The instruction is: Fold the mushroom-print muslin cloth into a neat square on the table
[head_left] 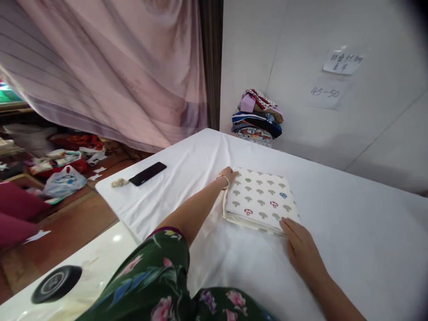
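A folded white cloth [261, 196], printed with grey mushrooms and a few red, blue and green ones, lies as a thick square on the white-covered table. My left hand [229, 175], with a bracelet at its wrist, is closed at the cloth's far left corner; part of its fingers is hidden. At the near right corner, my right hand [300, 243] rests its outstretched fingertips on the top layer, the thumb lower and apart from them.
A black phone [148, 173] with a pale fluffy charm lies at the table's left. Folded clothes [257, 117] are stacked at the far edge by the wall. A pink curtain [150, 67] hangs behind. Bags and boxes clutter the floor at left, near a black round object [56, 284].
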### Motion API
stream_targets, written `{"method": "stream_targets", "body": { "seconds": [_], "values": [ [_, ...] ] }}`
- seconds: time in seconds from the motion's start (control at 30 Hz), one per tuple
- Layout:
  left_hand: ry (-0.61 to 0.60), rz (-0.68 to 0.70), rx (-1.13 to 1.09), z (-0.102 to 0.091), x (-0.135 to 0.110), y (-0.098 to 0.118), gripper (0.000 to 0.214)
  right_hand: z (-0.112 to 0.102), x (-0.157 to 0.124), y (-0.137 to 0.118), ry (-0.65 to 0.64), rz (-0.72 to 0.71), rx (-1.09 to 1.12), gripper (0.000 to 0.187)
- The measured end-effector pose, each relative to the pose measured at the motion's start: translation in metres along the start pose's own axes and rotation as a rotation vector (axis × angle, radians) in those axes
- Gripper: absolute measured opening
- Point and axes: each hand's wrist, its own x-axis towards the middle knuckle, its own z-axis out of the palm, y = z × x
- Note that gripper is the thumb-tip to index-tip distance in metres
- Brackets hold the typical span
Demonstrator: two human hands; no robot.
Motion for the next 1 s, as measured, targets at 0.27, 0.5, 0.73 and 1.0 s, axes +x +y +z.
{"method": "stream_targets", "body": {
  "seconds": [0.27,0.5,0.73,1.0],
  "values": [
    [-0.056,0.038,0.004,-0.001,-0.062,-0.031,0.046,0.002,-0.001,0.002,0.014,0.005,0.010,0.057],
    [0.053,0.081,0.009,0.009,-0.090,-0.038,0.038,0.006,-0.004,0.005,0.018,-0.025,0.014,0.063],
    [0.086,0.033,0.013,0.010,-0.096,-0.042,0.040,0.009,-0.006,0.007,0.011,-0.038,0.012,0.068],
    [0.001,-0.004,0.025,0.004,-0.099,-0.041,0.047,-0.012,0.001,0.003,-0.072,0.163,0.138,0.041]
  ]
}}
